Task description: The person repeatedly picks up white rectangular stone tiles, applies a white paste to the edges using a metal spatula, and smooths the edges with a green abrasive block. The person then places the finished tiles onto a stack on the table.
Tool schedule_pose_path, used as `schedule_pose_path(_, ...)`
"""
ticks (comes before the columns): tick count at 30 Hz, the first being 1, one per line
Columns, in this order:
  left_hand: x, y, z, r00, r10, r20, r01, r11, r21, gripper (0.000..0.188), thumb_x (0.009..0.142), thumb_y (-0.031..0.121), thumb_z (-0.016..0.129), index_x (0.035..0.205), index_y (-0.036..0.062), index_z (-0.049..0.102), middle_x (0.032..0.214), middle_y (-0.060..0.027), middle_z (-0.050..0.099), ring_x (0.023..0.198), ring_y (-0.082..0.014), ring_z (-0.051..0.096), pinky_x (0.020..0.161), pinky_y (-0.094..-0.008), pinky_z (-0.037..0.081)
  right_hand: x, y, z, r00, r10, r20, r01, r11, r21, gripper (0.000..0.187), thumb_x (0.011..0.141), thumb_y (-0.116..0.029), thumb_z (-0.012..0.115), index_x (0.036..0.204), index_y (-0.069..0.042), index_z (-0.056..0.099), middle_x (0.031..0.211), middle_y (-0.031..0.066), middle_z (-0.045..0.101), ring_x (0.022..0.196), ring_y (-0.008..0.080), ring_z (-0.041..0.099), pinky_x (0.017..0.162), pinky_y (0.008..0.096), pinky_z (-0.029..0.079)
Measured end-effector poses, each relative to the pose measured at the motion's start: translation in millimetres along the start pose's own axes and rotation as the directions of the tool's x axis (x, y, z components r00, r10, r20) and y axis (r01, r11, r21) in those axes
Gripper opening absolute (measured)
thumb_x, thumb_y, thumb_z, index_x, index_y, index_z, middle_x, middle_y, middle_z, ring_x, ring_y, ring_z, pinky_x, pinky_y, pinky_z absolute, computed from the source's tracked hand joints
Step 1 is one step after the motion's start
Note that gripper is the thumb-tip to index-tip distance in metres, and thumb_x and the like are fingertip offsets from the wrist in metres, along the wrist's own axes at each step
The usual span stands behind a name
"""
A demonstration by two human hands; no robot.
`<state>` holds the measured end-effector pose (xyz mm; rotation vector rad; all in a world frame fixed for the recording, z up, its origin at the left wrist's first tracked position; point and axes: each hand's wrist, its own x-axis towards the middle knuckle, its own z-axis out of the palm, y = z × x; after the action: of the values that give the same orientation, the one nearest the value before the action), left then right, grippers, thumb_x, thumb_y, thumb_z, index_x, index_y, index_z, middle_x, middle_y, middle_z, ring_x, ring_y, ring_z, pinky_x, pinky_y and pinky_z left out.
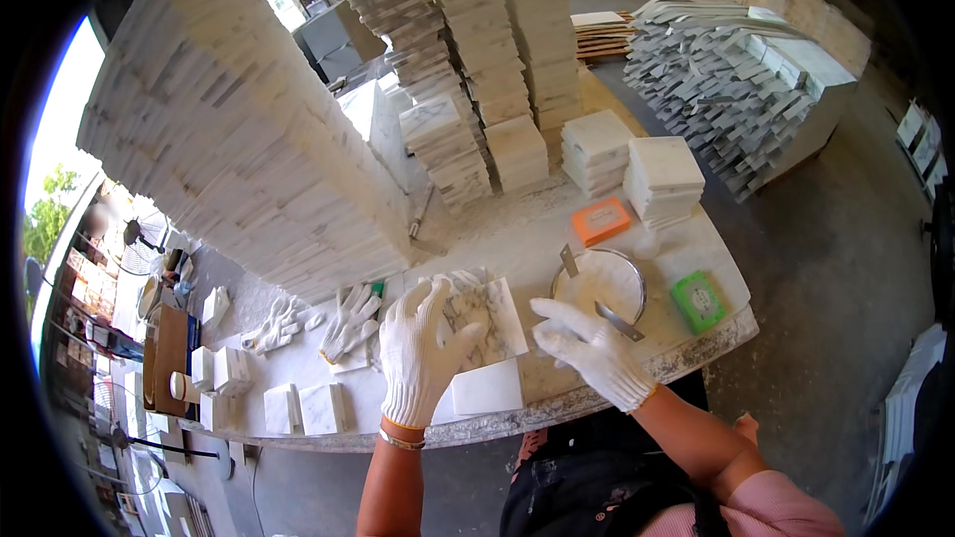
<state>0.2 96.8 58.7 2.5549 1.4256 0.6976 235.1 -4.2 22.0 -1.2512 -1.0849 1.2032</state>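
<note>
My left hand, in a white knit glove, rests over the left side of a grey-veined marble tile; its fingers are extended and the thumb stands apart. In front of that tile lies a plain white tile. My right hand, gloved too, hovers just right of the tiles with fingers stretched leftward and nothing visible in them. Beyond it sits a round metal-rimmed bowl of whitish material. One metal scraper blade lies across its near rim, and another flat metal blade leans at its far left.
An orange box and a green box flank the bowl. Tall stacks of marble tiles rise at the left and back. Spare white gloves and small tile blocks lie at left. The table's rough front edge curves close to me.
</note>
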Motion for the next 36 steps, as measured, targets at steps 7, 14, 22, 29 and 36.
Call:
schedule_pose_path(7, -1.5, 6.2, -3.7, 0.965, 0.196, 0.173, -0.197, 0.980, -0.015, 0.113, 0.054, 0.053, 0.092, 0.145, 0.0018, 0.050, 0.150, -0.0251, 0.047, 0.140, -0.0491, 0.039, 0.118, -0.0576, 0.031, -40.7, 10.7, -141.3, 0.857, -0.415, -0.306, -0.092, 0.461, -0.883, 0.053, 0.087, -0.028, 0.076, 0.133, -0.005, 0.062, 0.131, 0.0185, 0.061, 0.116, 0.0354, 0.060, 0.100, 0.0442, 0.049)
schedule_pose_path(14, 6.6, 2.4, 2.7, 0.962, 0.251, 0.108, -0.242, 0.966, -0.087, 0.108, 0.052, 0.051, 0.093, 0.139, 0.0012, 0.053, 0.144, -0.0198, 0.052, 0.140, -0.0440, 0.042, 0.117, -0.0553, 0.032, -35.2, 30.3, -166.9, 0.915, -0.112, -0.388, -0.367, 0.166, -0.915, 0.073, 0.080, -0.035, 0.079, 0.143, -0.009, 0.052, 0.138, 0.0206, 0.057, 0.125, 0.0410, 0.055, 0.105, 0.0472, 0.046)
schedule_pose_path(22, 0.1, 0.6, 4.7, 0.969, 0.247, 0.004, -0.245, 0.963, -0.112, 0.103, 0.052, 0.051, 0.092, 0.136, 0.0020, 0.056, 0.140, -0.0167, 0.058, 0.137, -0.0407, 0.047, 0.115, -0.0540, 0.034, -27.4, -5.6, -101.9, 0.917, -0.324, -0.231, 0.161, 0.834, -0.528, 0.070, 0.089, -0.026, 0.074, 0.149, -0.001, 0.046, 0.138, 0.0222, 0.057, 0.128, 0.0346, 0.056, 0.109, 0.0415, 0.044)
schedule_pose_path(29, 7.1, 3.0, 9.7, 0.971, 0.240, 0.009, -0.236, 0.960, -0.148, 0.101, 0.051, 0.047, 0.091, 0.135, 0.0016, 0.058, 0.137, -0.0164, 0.059, 0.136, -0.0399, 0.048, 0.114, -0.0535, 0.036, 23.6, -16.0, 7.3, 0.836, -0.523, 0.162, 0.519, 0.663, -0.540, 0.068, 0.094, -0.025, 0.071, 0.151, 0.000, 0.044, 0.132, 0.0230, 0.059, 0.121, 0.0357, 0.058, 0.106, 0.0444, 0.044)
schedule_pose_path(36, 7.1, 4.1, 7.2, 0.969, 0.247, -0.008, -0.245, 0.958, -0.151, 0.100, 0.051, 0.045, 0.090, 0.135, 0.0013, 0.058, 0.135, -0.0168, 0.061, 0.134, -0.0414, 0.050, 0.113, -0.0524, 0.039, 67.7, 6.3, 13.9, 0.876, -0.477, 0.075, 0.448, 0.746, -0.493, 0.072, 0.091, -0.024, 0.074, 0.154, -0.007, 0.044, 0.124, 0.0210, 0.062, 0.107, 0.0333, 0.062, 0.093, 0.0414, 0.050)
